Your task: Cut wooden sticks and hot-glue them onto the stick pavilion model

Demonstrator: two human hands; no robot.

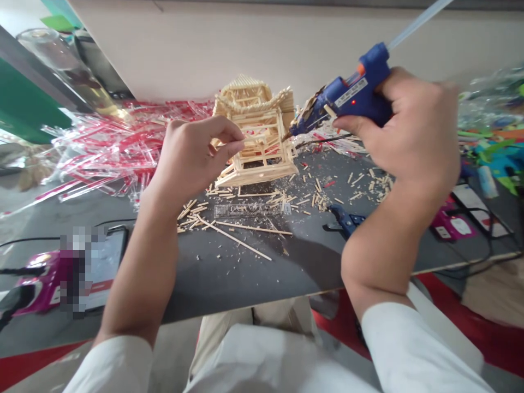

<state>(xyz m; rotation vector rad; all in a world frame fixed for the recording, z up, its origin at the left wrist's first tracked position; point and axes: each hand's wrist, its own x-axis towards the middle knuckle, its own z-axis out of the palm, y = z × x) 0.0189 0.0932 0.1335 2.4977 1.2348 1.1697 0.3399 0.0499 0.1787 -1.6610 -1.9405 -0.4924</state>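
A small model house (266, 173) built of thin wooden sticks stands on the dark table, with a curved stick roof. At its left side, my left hand (192, 155) is closed in a pinch, thumb against forefinger; whatever lies between the fingertips is too small to make out. My right hand (417, 120) grips a blue hot glue gun (352, 95) with a glowing red light and a clear glue stick (417, 24) out of its back. The gun's nozzle points down at the house's right front post, touching or very near it.
Stick offcuts (317, 188), long sticks (241, 240), a clear ruler (249, 210) and blue-handled cutters (346, 218) lie in front. Red-and-clear plastic wrappers (118, 142) pile up left. Pink power strips (454, 224) with cables and a phone (106, 267) sit at the sides.
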